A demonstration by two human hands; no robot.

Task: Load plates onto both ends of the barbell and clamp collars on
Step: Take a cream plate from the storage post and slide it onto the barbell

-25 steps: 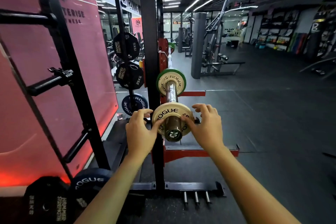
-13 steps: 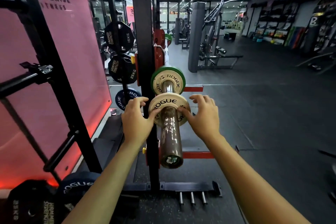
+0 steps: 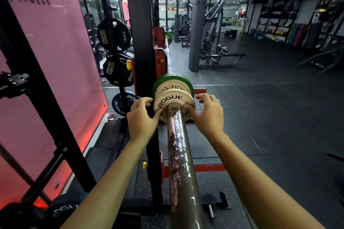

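left grip (image 3: pixel 142 115), right grip (image 3: pixel 207 112), arms outstretched, fingers curled

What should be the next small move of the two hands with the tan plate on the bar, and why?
Probably one more short push inward. Both hands, left hand and right hand, grip the tan plate by its rim on the sleeve; it sits close to the second tan plate before the green plate, but full contact is unclear. No collar is visible yet.

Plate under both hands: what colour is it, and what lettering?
The plate is tan with black ROGUE lettering, seen best in the head view.
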